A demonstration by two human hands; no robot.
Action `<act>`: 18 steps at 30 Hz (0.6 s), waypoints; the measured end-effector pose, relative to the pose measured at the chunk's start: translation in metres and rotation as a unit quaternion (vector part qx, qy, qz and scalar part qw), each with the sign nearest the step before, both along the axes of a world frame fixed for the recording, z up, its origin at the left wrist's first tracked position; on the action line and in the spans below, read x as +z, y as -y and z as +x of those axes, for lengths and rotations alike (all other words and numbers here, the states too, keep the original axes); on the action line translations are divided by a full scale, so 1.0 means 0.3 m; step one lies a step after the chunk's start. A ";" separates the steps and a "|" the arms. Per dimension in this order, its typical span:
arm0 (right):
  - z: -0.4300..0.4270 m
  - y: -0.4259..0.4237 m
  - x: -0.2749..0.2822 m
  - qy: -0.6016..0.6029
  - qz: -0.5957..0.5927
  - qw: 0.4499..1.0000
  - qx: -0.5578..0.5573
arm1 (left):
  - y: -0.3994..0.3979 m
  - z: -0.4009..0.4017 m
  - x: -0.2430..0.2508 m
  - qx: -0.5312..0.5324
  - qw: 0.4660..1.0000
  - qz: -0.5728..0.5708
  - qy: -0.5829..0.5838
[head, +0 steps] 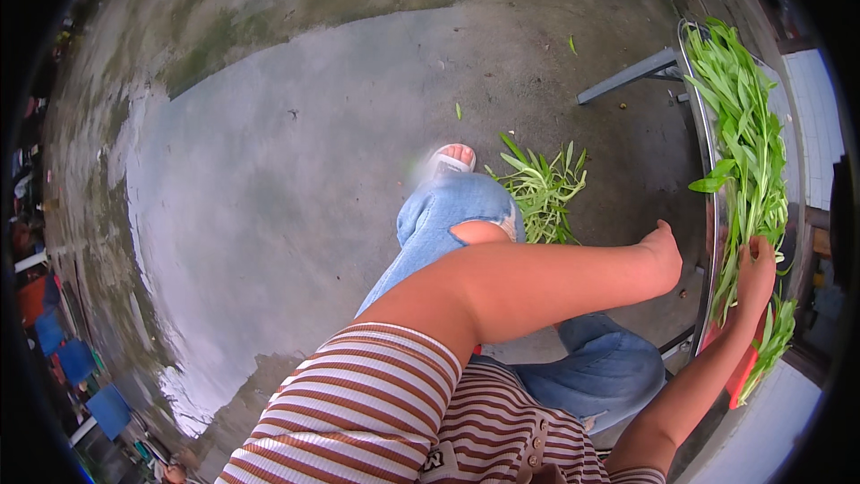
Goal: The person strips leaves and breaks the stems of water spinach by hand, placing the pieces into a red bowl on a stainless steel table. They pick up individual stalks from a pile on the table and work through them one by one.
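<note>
A long heap of leafy greens (746, 128) lies along a shiny metal-edged table (704, 128) at the right. My right hand (757, 265) is at the stem end of this heap, its fingertips closed on stems. My left hand (662, 255) is held just short of the table edge, wrist bent and thumb showing; its other fingers are hidden, so whether it holds anything cannot be told. Beyond my right forearm, more greens (772, 343) rest on a red plastic container (741, 380). A loose pile of cut greens and stems (544, 195) lies on the floor beside my knee.
My legs in ripped jeans (457, 205) and one sandalled foot (455, 156) are over the wet concrete floor (269, 181). A grey metal table leg (625, 77) slants out at the upper right. Stray leaves dot the floor. Blue objects (107, 410) stand at the far left.
</note>
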State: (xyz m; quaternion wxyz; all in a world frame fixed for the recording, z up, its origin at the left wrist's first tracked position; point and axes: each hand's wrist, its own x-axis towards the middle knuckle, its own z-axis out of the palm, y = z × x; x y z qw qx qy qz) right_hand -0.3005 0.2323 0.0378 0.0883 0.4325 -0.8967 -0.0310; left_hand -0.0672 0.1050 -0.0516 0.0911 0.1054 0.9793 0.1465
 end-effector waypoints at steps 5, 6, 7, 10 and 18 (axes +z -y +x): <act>-0.137 -0.083 0.020 0.028 -0.226 0.973 0.035 | -0.004 -0.004 0.032 -0.014 1.000 0.021 -0.003; -0.155 -0.087 0.036 0.083 -0.300 0.950 0.004 | -0.004 -0.009 0.034 -0.011 1.000 0.021 -0.005; -0.122 -0.055 0.065 0.118 -0.382 0.917 -0.007 | 0.006 -0.010 0.034 -0.004 0.999 0.029 -0.014; -0.001 -0.010 0.130 0.109 -0.407 0.905 -0.049 | 0.017 -0.007 0.029 0.018 0.995 0.039 -0.085; 0.049 0.036 0.285 0.414 -0.649 0.635 0.066 | 0.220 0.062 -0.015 0.088 0.987 0.040 -0.131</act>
